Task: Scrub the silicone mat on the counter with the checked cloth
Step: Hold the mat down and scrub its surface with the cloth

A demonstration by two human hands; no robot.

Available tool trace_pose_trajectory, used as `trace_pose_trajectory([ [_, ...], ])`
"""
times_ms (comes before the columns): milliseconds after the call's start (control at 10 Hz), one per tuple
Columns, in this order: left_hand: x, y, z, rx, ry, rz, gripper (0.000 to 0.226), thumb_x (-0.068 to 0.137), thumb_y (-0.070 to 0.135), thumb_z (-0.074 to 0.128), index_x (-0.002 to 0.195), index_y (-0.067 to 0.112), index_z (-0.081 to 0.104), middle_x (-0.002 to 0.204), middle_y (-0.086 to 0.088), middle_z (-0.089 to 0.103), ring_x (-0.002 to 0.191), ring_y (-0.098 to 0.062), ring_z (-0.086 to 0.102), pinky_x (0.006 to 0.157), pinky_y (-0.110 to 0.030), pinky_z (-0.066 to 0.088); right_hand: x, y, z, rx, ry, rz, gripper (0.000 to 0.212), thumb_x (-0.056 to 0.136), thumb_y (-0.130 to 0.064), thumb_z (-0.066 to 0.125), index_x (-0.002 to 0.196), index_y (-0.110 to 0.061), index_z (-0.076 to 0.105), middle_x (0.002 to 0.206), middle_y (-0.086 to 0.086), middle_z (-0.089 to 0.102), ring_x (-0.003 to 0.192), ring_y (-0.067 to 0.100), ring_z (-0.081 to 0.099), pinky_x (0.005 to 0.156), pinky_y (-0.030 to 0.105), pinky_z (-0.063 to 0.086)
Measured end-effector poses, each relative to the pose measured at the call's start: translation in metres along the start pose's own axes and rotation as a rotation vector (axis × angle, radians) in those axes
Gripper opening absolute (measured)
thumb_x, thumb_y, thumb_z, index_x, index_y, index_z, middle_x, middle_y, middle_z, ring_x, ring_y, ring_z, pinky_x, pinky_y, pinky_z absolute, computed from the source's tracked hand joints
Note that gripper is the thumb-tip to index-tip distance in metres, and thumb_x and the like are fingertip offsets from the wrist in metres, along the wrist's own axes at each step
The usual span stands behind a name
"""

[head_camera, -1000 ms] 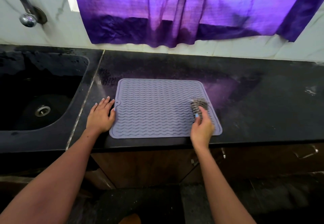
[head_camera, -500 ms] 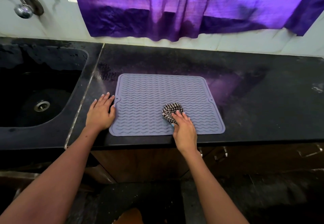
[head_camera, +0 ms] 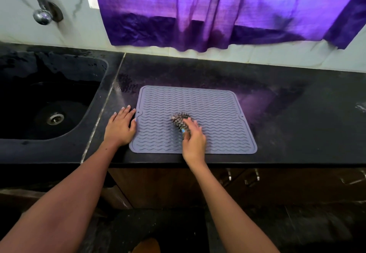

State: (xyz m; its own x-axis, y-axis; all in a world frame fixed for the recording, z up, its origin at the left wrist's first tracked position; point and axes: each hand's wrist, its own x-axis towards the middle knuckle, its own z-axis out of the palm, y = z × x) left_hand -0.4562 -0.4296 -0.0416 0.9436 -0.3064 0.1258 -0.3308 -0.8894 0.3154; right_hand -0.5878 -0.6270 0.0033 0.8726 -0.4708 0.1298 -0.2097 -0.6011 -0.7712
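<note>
No words or labels are showing anywhere that can be read.

The silicone mat (head_camera: 193, 120) is lying flat on the black counter (head_camera: 297, 114), near its front edge. The mat is grey-purple, shaped like a rectangle with round corners, and it is covered in rows of little wavy lines. It is showing a small hole at the middle of its left side and another at the middle of its right side.

The checked cloth (head_camera: 179, 119) is sitting bunched up in a small ball on the middle of the mat. It is black and white and looking a bit blurry.

The right hand (head_camera: 193, 140) is holding the cloth, with the fingers curled over it and pressing it onto the mat.

The left hand (head_camera: 119, 127) is lying flat on the counter with its fingers straight, and its thumb side is touching the mat's left edge.

A dark sink (head_camera: 49, 102) is sitting to the left of the counter, with a tap (head_camera: 39, 5) above it. A purple curtain (head_camera: 217, 11) is hanging on the wall behind.
</note>
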Motion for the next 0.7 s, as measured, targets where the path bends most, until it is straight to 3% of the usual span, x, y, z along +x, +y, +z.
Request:
trace_pose_trajectory([
  [100, 0.000, 0.001, 0.001, -0.002, 0.009, 0.003, 0.065, 0.087, 0.042, 0.016, 0.143, 0.015, 0.033, 0.153, -0.005, 0.026, 0.143, -0.018, 0.018, 0.117, -0.038, 0.009, -0.006, 0.012, 0.010, -0.270, -0.152, -0.178, 0.046, 0.096, -0.007, 0.044, 0.141, -0.018, 0.041, 0.152, 0.000, 0.032, 0.144, 0.015, 0.020, 0.114, 0.022, -0.001],
  [200, -0.001, 0.002, 0.002, -0.003, 0.012, -0.001, 0.065, 0.087, 0.042, 0.015, 0.143, 0.015, 0.032, 0.153, -0.004, 0.025, 0.143, -0.018, 0.017, 0.117, -0.037, 0.008, -0.001, 0.018, 0.005, -0.355, -0.237, -0.231, 0.046, 0.098, -0.015, 0.042, 0.143, -0.020, 0.036, 0.154, -0.002, 0.028, 0.145, 0.013, 0.017, 0.116, 0.024, 0.003],
  [500, -0.001, 0.004, 0.000, -0.003, -0.004, -0.001, 0.064, 0.087, 0.040, 0.013, 0.144, 0.015, 0.031, 0.154, -0.004, 0.023, 0.143, -0.018, 0.016, 0.117, -0.037, 0.007, 0.010, 0.023, 0.004, -0.233, -0.240, -0.173, 0.043, 0.093, -0.012, 0.051, 0.134, -0.026, 0.051, 0.146, -0.009, 0.043, 0.139, 0.011, 0.032, 0.114, 0.024, 0.020],
  [600, 0.001, 0.001, -0.003, 0.001, -0.074, 0.016, 0.068, 0.085, 0.040, 0.010, 0.146, 0.014, 0.024, 0.155, -0.005, 0.017, 0.144, -0.020, 0.012, 0.117, -0.037, 0.004, 0.017, 0.023, 0.004, -0.093, -0.234, -0.072, 0.040, 0.092, -0.010, 0.054, 0.129, -0.024, 0.056, 0.139, -0.002, 0.052, 0.131, 0.015, 0.045, 0.109, 0.026, 0.031],
  [700, 0.004, -0.005, -0.008, -0.034, -0.152, 0.055, 0.070, 0.083, 0.040, 0.011, 0.146, 0.011, 0.021, 0.156, -0.010, 0.013, 0.145, -0.024, 0.010, 0.116, -0.038, 0.003, 0.033, 0.014, -0.004, 0.337, -0.187, 0.275, 0.037, 0.093, -0.013, 0.054, 0.127, -0.025, 0.058, 0.128, 0.004, 0.061, 0.105, 0.016, 0.057, 0.086, 0.027, 0.045],
])
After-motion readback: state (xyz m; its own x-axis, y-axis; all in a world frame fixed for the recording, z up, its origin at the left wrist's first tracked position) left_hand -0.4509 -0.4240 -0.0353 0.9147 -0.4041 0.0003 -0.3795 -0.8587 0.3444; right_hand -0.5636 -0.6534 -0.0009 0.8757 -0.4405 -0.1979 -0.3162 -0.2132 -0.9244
